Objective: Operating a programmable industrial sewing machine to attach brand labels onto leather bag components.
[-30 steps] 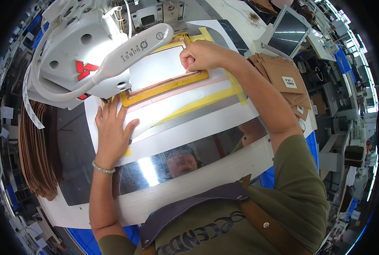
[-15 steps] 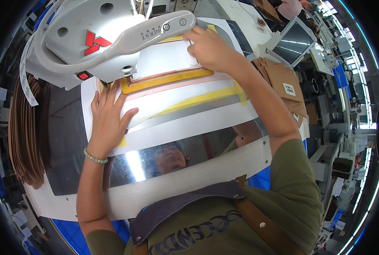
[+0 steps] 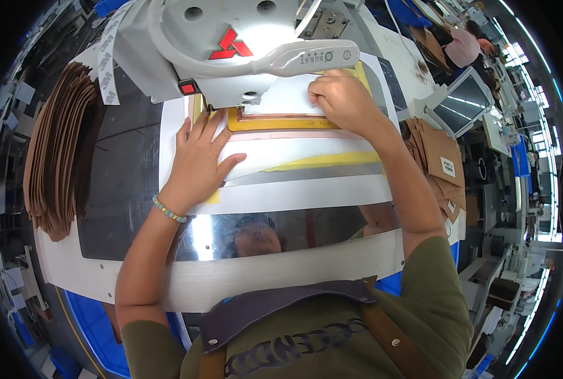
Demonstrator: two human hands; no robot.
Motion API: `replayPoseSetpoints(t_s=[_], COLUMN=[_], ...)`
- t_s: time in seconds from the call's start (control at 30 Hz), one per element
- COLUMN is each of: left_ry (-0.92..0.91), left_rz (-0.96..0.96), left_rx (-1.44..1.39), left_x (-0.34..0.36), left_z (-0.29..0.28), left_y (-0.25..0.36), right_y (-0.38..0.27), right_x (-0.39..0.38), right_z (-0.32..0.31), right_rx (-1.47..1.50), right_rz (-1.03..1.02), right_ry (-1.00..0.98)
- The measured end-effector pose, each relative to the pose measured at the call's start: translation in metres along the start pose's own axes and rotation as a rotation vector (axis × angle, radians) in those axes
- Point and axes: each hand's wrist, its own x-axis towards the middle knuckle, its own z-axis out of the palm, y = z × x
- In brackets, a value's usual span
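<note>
My left hand (image 3: 200, 159) lies flat with its fingers spread on a white sheet (image 3: 250, 201), its fingertips beside the left end of a yellow frame (image 3: 275, 123). The frame has a brown inner edge and surrounds a white area (image 3: 281, 96). Over the frame's right part is my right hand (image 3: 343, 104), its fingers curled closed; what they hold, if anything, is hidden. A grey machine head (image 3: 212, 41) with a red emblem covers the frame's far left side. Yellow tape strips (image 3: 326, 162) cross the sheet in front of the frame.
A white lamp on a bent neck (image 3: 307, 58) hangs just beyond my right hand. Stacked brown pieces (image 3: 57, 151) stand at the left; more brown pieces with white labels (image 3: 438, 155) lie at the right by a tilted screen (image 3: 461, 101). A shiny metal plate (image 3: 294, 234) runs along the front.
The whole view has shifted, so the scene sits further right. My right hand has moved slightly left along the frame, its fingers curled tighter. My left hand stays on the sheet.
</note>
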Motion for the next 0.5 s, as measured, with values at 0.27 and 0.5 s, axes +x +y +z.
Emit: replayPoseSetpoints(t_s=[0.27, 0.5], left_ry=[0.027, 0.350], left_rz=[-0.027, -0.066], left_rx=[-0.067, 0.254], left_x=[-0.001, -0.023], left_z=[-0.008, -0.073], left_y=[0.004, -0.108], right_y=[-0.049, -0.042], right_x=[0.045, -0.010], right_z=[0.052, 0.015], right_rx=[0.707, 0.574], right_rz=[0.305, 0.067], right_ry=[-0.171, 0.034])
